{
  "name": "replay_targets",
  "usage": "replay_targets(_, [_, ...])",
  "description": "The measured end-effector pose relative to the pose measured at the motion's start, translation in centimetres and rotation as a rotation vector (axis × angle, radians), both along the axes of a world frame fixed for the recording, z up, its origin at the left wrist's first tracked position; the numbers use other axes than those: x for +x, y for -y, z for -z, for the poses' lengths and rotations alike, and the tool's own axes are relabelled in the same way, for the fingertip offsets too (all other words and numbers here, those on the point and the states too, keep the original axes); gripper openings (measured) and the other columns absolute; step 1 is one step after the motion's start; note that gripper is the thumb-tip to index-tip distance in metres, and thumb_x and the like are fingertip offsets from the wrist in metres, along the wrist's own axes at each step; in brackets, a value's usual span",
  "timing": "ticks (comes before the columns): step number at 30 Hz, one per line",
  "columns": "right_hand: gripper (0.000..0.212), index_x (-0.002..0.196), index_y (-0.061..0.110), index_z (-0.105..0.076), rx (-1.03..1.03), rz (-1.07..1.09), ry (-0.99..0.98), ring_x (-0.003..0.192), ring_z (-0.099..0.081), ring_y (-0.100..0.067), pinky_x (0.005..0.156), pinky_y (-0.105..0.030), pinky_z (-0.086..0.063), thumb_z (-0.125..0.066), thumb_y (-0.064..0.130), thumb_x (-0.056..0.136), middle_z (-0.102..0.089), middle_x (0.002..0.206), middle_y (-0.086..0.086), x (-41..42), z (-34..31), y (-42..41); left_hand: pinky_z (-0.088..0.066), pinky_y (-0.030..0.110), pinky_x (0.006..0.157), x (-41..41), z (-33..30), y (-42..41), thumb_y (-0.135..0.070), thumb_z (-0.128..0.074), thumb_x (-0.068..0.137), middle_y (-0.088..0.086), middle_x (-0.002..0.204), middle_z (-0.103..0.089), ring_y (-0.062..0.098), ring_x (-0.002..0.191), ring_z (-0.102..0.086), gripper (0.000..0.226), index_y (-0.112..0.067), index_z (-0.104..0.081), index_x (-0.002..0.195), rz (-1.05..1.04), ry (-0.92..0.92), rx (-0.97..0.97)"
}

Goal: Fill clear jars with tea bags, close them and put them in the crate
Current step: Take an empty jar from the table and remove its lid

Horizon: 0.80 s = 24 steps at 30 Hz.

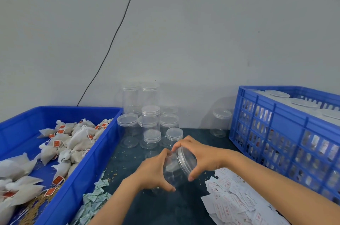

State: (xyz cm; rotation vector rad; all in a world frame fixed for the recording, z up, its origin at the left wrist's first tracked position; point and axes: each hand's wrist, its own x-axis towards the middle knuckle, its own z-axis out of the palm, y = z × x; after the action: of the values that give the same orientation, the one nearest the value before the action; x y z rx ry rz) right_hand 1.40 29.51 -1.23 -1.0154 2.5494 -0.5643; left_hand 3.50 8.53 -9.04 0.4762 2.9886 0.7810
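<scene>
Holding an empty clear jar [176,169] tilted above the dark table [165,210], the left hand [156,171] curls around its body while the right hand [198,156] grips the lid [185,160], probably to unscrew it, between the tea bags [70,140] and crate [276,132].

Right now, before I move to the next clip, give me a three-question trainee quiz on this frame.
1. True or false: the held jar contains tea bags.
2. Which hand grips the lid? A) left hand B) right hand C) neither
3. Fill in: the loose tea bags lie in the blue ____ on the person's left.

Key: 1 false, it looks empty; 2 B, the left hand holds the jar body; 3 tray. The crate on the right holds lidded jars.
</scene>
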Motion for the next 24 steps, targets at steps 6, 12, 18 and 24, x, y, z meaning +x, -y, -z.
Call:
replay_targets(6, [0.090,0.146,0.042,-0.008,-0.157,0.300,0.276,0.137,-0.032,-0.032,0.096,-0.047,-0.050,-0.055,0.073,0.076,-0.015,0.153,-0.001,0.1,1.2,1.1,-0.046,0.026,0.078,0.1,0.2,0.1,-0.054,-0.082,0.052,-0.016,0.104,-0.054,0.013,0.090,-0.056,0.088,-0.037,-0.030,0.121,-0.012,-0.001,0.015])
replay_targets(12, [0.077,0.136,0.037,-0.030,-0.015,0.023,-0.014,0.122,-0.040,-0.011,0.104,-0.033,-0.042,-0.077,0.040,0.075,-0.033,0.134,0.011,-0.8,0.4,-0.1,-0.050,0.033,0.091,0.2,0.2,0.3,-0.055,-0.081,0.051,-0.014,0.114,-0.057,0.015,0.101,-0.059,0.089,-0.037,-0.031,0.122,-0.017,0.031,0.063])
replay_targets(18, [0.070,0.122,0.035,-0.034,-0.317,0.157,-0.171,0.125,-0.038,-0.012,0.104,-0.030,-0.044,-0.080,0.029,0.070,-0.026,0.127,0.011,-0.7,2.4,-1.0,-0.049,0.035,0.098,0.9,1.7,1.9,-0.049,-0.086,0.046,-0.016,0.120,-0.059,0.007,0.112,-0.058,0.093,-0.033,-0.039,0.125,-0.157,0.104,0.449])
replay_targets(24, [0.064,0.104,0.019,-0.032,-0.364,0.485,0.039,0.091,-0.048,-0.014,0.065,-0.018,-0.048,-0.085,0.029,0.069,-0.033,0.114,-0.002,-0.2,8.3,-1.5,-0.048,0.024,0.098,2.3,3.6,3.0,-0.041,-0.090,0.045,-0.014,0.124,-0.059,0.001,0.117,-0.057,0.088,-0.036,-0.043,0.120,-0.212,0.149,0.706])
